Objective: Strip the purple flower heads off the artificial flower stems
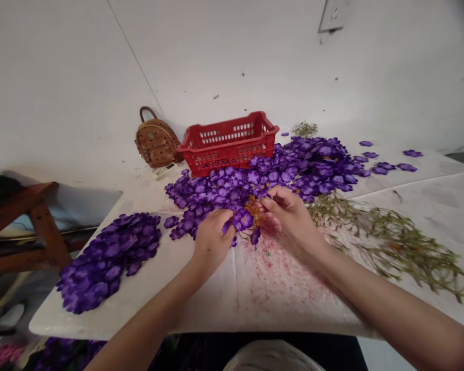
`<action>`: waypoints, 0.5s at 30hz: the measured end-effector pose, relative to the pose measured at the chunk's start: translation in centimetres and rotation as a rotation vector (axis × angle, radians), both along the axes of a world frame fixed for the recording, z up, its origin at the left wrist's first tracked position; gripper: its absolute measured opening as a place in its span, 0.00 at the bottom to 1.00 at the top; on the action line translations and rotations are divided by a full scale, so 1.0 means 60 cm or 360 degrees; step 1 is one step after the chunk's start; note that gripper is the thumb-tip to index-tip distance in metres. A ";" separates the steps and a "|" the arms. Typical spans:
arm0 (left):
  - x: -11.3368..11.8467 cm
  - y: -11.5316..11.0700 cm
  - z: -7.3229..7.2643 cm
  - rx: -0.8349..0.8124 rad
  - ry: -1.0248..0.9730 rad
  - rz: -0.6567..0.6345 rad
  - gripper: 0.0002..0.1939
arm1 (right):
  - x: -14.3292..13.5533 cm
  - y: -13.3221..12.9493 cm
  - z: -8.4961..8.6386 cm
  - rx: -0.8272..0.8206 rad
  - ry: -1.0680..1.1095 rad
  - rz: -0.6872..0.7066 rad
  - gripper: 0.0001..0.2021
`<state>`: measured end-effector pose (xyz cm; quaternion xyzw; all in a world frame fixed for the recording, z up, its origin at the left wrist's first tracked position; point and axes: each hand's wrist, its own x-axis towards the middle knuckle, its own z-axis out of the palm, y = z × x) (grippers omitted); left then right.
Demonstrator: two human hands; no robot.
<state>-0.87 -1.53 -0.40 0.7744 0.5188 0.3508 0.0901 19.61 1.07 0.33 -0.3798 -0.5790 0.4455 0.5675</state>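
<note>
My left hand [213,238] is closed at the middle of the table, its fingers pinching a purple artificial flower [243,220]. Across from it, my right hand [290,212] is closed, thumb and forefinger pinched together by small orange flower centres [252,207]; exactly what sits between those fingertips is too small to make out. Another purple bloom [255,236] hangs just below, between the hands. Behind them spreads a large heap of loose purple flower heads [224,188]. To the right of my right hand lie green plastic stems [398,237].
A red plastic basket [232,153] stands behind the heap, with a small brown backpack [157,141] to its left against the wall. A stacked pile of purple flowers [112,257] lies at the table's left side. A wooden stool [42,226] stands beyond the left edge.
</note>
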 end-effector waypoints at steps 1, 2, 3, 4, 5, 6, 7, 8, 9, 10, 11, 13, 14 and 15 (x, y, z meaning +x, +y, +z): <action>0.004 0.004 0.005 0.0081 0.0128 -0.0051 0.12 | -0.001 -0.003 0.003 -0.0017 0.0053 0.0009 0.11; 0.008 0.007 0.009 0.0146 0.0256 -0.0108 0.11 | -0.001 -0.006 0.005 -0.0036 0.0097 0.0011 0.11; 0.013 0.010 0.012 0.0190 0.0366 -0.0155 0.11 | -0.002 -0.009 0.006 -0.0055 0.0132 0.0008 0.11; 0.018 0.013 0.015 0.0212 0.0437 -0.0182 0.10 | -0.002 -0.011 0.006 -0.0071 0.0154 0.0005 0.10; 0.023 0.016 0.016 0.0217 0.0451 -0.0193 0.10 | -0.001 -0.012 0.005 -0.0079 0.0158 0.0011 0.10; 0.028 0.018 0.016 0.0208 0.0400 -0.0190 0.09 | -0.001 -0.013 0.002 -0.0079 0.0146 0.0018 0.10; 0.033 0.021 0.014 0.0180 0.0282 -0.0174 0.09 | -0.001 -0.013 -0.002 -0.0077 0.0119 0.0032 0.10; 0.038 0.024 0.012 0.0128 0.0104 -0.0139 0.09 | -0.002 -0.013 -0.006 -0.0078 0.0086 0.0046 0.10; 0.042 0.027 0.008 0.0045 -0.0111 -0.0095 0.08 | -0.002 -0.013 -0.010 -0.0087 0.0063 0.0057 0.11; 0.044 0.031 0.004 -0.0065 -0.0339 -0.0058 0.08 | -0.004 -0.014 -0.014 -0.0109 0.0052 0.0073 0.11; 0.046 0.034 -0.001 -0.0191 -0.0559 -0.0039 0.07 | -0.005 -0.014 -0.017 -0.0142 0.0057 0.0092 0.12; 0.047 0.040 -0.009 -0.0426 -0.0924 -0.0075 0.06 | -0.008 -0.015 -0.019 -0.0212 0.0100 0.0113 0.12; 0.046 0.042 -0.013 -0.0515 -0.1060 -0.0119 0.06 | -0.009 -0.016 -0.019 -0.0229 0.0115 0.0104 0.12; 0.045 0.043 -0.015 -0.0578 -0.1164 -0.0158 0.06 | -0.010 -0.016 -0.018 -0.0228 0.0113 0.0089 0.12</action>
